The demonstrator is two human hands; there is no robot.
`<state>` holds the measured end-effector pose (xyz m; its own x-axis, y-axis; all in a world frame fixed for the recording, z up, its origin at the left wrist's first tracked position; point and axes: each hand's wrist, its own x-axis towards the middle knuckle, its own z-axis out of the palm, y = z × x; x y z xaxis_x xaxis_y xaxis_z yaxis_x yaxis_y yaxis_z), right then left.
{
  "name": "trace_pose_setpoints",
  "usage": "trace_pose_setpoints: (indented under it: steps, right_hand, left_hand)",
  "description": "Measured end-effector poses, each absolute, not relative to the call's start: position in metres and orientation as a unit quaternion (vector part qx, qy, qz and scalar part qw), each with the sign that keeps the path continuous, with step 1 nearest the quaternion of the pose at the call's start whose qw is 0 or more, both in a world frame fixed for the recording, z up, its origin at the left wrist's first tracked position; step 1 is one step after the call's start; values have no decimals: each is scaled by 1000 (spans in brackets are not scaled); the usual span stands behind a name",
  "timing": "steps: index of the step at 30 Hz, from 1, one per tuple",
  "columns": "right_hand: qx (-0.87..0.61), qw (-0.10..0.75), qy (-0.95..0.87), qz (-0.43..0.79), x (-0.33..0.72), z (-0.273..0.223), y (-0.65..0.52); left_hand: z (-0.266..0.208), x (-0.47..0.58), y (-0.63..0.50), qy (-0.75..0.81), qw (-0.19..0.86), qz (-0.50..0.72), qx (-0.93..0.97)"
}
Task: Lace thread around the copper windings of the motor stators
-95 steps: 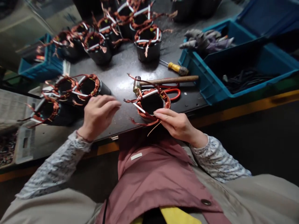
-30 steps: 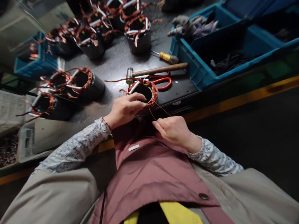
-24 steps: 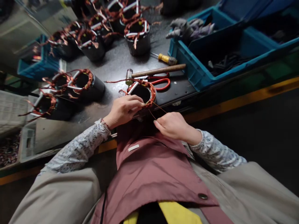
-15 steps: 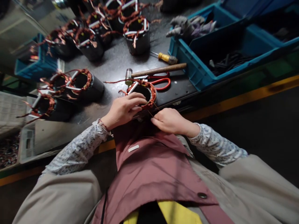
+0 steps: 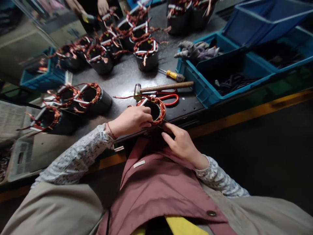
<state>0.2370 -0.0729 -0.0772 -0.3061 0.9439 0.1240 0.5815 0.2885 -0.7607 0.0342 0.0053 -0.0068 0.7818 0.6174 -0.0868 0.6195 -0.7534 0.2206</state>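
Note:
A motor stator (image 5: 162,111) with copper windings stands at the near edge of the dark workbench. My left hand (image 5: 130,120) is closed on its left rim, fingers curled over the winding. To the right of the stator is my right hand (image 5: 183,143), thumb and forefinger apart. A thin cord runs from the winding to near its fingertip; whether the finger touches it I cannot tell. Just behind the stator lie a hammer (image 5: 166,86) with a wooden handle and red-handled scissors (image 5: 173,100), partly under the hammer.
Several other wound stators (image 5: 146,58) stand on the workbench (image 5: 122,80). A yellow-handled screwdriver (image 5: 174,75) lies by a blue bin (image 5: 202,86) holding dark pieces. Gloves (image 5: 197,50) rest on the bin's edge. Across the bench are another person's hands (image 5: 102,6).
My right hand has loosened from its pinch on the cord, and its fingers have spread. My left hand stays at the stator's rim. The view has tilted up, showing another person's hands.

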Motion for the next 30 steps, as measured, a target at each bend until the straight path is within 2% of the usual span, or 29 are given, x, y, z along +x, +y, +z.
trace_pose_setpoints:
  steps: [3,6,7,9,11,14,16,17,19,21,23,24,26,28,30]
  right_hand:
    - [-508,442,-669,315,239,-78,-73]
    - [-478,542,-536,436,235,-58,-69]
    - [-462,543,-488,504,234,-51,-70]
    - [-429,483,-428,632,232,-39,-77]
    - [-416,420,-427,683,230,-37,-91]
    - [-461,458,-506,567,231,-50,-110]
    - [-492,495,-535,476,233,-60,-114]
    - [-505,500,-522,471,234,-64,-113]
    - [-522,476,-439,555,236,-68,-106]
    - [-513,412,-322,681,237,-67,-95]
    - [-494,360,-258,748,239,-63,-86]
    - [-496,356,-264,747,241,-61,-83]
    - [-520,388,-361,670,245,-59,-80]
    - [-517,412,-535,526,251,-59,-80]
    - [-444,391,-708,386,256,-61,-77]
  left_hand:
    - [-6,33,3,309,75,-4,948]
    - [-4,34,3,293,65,-10,954]
    - [-2,35,2,291,59,-11,955]
    - [1,39,-1,286,35,-15,958]
    - [5,44,-4,282,4,-28,959]
    - [10,46,-3,282,-8,-52,958]
    - [14,42,4,288,21,-58,956]
    - [15,40,9,297,41,-57,952]
    - [18,38,19,343,63,-37,937]
    - [19,41,25,405,77,2,911]
    - [19,51,25,451,126,52,882]
    - [17,57,23,465,174,72,865]
    - [15,68,16,487,282,97,821]
    - [12,76,7,512,363,113,770]
    - [10,80,-2,534,404,131,731]
